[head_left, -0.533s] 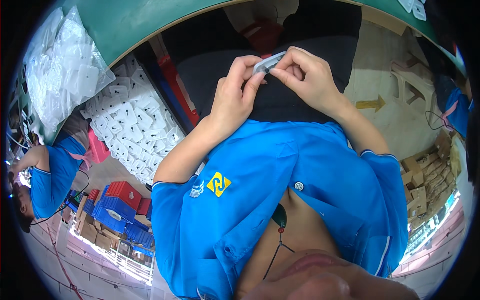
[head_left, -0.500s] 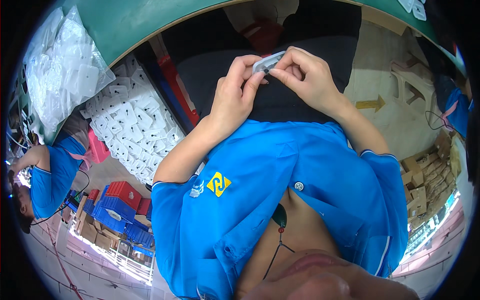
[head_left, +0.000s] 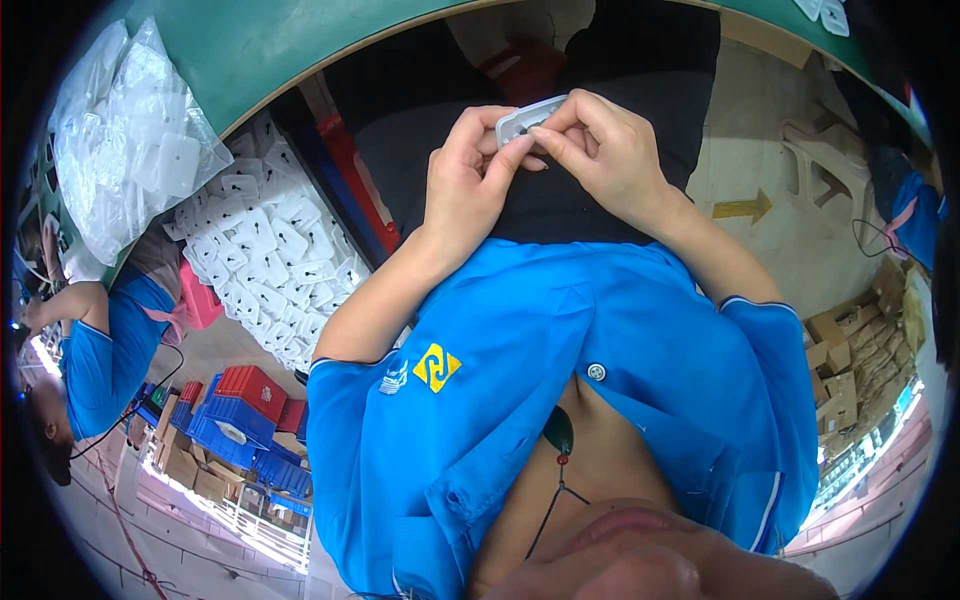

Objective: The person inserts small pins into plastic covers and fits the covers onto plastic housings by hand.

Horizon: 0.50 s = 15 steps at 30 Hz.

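A small translucent white plastic cover (head_left: pixel 516 122) with rounded corners is held over my lap. My left hand (head_left: pixel 472 170) is closed on its near left side, thumb on the face and fingers behind. My right hand (head_left: pixel 612 150) pinches at its right side, thumb and forefinger meeting near a small dark part on the cover. What that dark part is, I cannot make out. The two thumbs are close together, and my right fingertips hide much of the cover's right half.
To the left lies a wide heap of similar white pieces with dark marks (head_left: pixel 270 255). A clear bag of white pieces (head_left: pixel 150 150) rests on the green table (head_left: pixel 270 40). A co-worker in blue (head_left: pixel 115 345) sits far left. Blue and red crates (head_left: pixel 235 410) and cardboard boxes (head_left: pixel 850 365) stand around.
The cover has tilted so that more of its inner face shows, and it has shifted slightly left. My right thumb and fingers have moved a little across it. Both hands keep their hold.
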### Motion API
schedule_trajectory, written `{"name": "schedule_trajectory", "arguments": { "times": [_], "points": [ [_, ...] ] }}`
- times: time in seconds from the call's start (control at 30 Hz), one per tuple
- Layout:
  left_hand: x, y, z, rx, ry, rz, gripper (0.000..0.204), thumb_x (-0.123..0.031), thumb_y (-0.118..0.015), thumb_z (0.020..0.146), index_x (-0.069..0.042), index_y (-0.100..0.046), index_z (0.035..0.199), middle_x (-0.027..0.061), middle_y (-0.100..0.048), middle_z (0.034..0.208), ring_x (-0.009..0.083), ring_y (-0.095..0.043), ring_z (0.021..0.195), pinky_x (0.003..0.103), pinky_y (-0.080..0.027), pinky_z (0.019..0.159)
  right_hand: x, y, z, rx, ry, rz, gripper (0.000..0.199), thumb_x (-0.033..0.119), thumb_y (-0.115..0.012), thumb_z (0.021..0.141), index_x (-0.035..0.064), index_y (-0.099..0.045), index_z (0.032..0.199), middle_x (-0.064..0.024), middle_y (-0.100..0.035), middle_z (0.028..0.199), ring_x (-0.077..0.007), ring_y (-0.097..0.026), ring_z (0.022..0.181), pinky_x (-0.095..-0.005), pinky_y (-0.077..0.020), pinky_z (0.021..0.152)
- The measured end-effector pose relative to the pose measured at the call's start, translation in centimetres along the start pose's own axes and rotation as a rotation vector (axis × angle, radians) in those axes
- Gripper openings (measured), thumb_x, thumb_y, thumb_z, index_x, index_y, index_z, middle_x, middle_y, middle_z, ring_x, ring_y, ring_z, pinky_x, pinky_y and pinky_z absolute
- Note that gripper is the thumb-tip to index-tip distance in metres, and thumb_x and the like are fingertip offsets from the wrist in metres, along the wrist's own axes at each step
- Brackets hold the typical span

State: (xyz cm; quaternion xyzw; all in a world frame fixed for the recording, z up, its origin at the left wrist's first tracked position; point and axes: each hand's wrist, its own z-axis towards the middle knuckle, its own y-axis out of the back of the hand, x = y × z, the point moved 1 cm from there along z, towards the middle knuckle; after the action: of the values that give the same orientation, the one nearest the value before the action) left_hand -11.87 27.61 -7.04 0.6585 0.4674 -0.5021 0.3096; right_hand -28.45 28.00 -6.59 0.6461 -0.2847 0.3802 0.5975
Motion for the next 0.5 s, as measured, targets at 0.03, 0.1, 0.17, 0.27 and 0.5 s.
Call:
{"name": "schedule_trajectory", "arguments": {
  "times": [0.03, 0.1, 0.17, 0.27, 0.5],
  "points": [
    [-0.04, -0.05, 0.06, 0.002, -0.001, 0.001, 0.022, -0.005, -0.052, 0.089, 0.002, -0.046, 0.109, 0.0135, -0.066, 0.090, 0.0171, -0.066, 0.080, 0.026, -0.052, 0.072, -0.11, -0.06, 0.02, 0.007, -0.014, 0.046, 0.018, 0.017, -0.068, 0.076, 0.0063, -0.055, 0.071, -0.0035, -0.054, 0.062, -0.0147, -0.051, 0.050, -0.0267, -0.0399, 0.047],
    [-0.16, -0.18, 0.19, -0.021, 0.024, -0.217, 0.019, -0.005, -0.050, 0.091, 0.002, -0.046, 0.107, 0.0144, -0.065, 0.092, 0.0174, -0.065, 0.081, 0.025, -0.052, 0.071, -0.19, 0.05, 0.03, 0.012, -0.024, 0.092, 0.018, 0.017, -0.069, 0.075, 0.0059, -0.056, 0.072, -0.0038, -0.054, 0.064, -0.0150, -0.051, 0.050, -0.0266, -0.0404, 0.048],
    [-0.32, -0.08, 0.47, -0.028, 0.040, -0.241, 0.018, -0.005, -0.049, 0.091, 0.003, -0.046, 0.107, 0.0147, -0.064, 0.092, 0.0174, -0.065, 0.082, 0.024, -0.052, 0.071, -0.29, 0.40, -0.06, -0.098, 0.017, 0.140, 0.018, 0.017, -0.070, 0.074, 0.0051, -0.058, 0.077, -0.0045, -0.056, 0.074, -0.0144, -0.052, 0.055, -0.0263, -0.0413, 0.050],
    [-0.37, -0.16, 0.46, -0.023, 0.050, -0.274, 0.018, -0.004, -0.048, 0.091, 0.002, -0.046, 0.107, 0.0150, -0.063, 0.093, 0.0173, -0.064, 0.083, 0.024, -0.052, 0.071, -0.15, 0.83, 0.41, -0.256, 0.039, 0.127, 0.020, 0.017, -0.072, 0.072, 0.0051, -0.059, 0.083, -0.0044, -0.055, 0.084, -0.0139, -0.051, 0.060, -0.0255, -0.0422, 0.052],
    [-0.35, -0.06, 0.25, 0.041, 0.026, -0.124, 0.018, -0.004, -0.048, 0.091, 0.002, -0.045, 0.108, 0.0153, -0.063, 0.095, 0.0174, -0.064, 0.082, 0.025, -0.052, 0.071, -0.64, 0.84, 0.62, 0.165, -0.165, 0.210, 0.022, 0.014, -0.071, 0.072, 0.0053, -0.059, 0.089, -0.0039, -0.055, 0.085, -0.0133, -0.049, 0.062, -0.0252, -0.0424, 0.056]
  ]
}}
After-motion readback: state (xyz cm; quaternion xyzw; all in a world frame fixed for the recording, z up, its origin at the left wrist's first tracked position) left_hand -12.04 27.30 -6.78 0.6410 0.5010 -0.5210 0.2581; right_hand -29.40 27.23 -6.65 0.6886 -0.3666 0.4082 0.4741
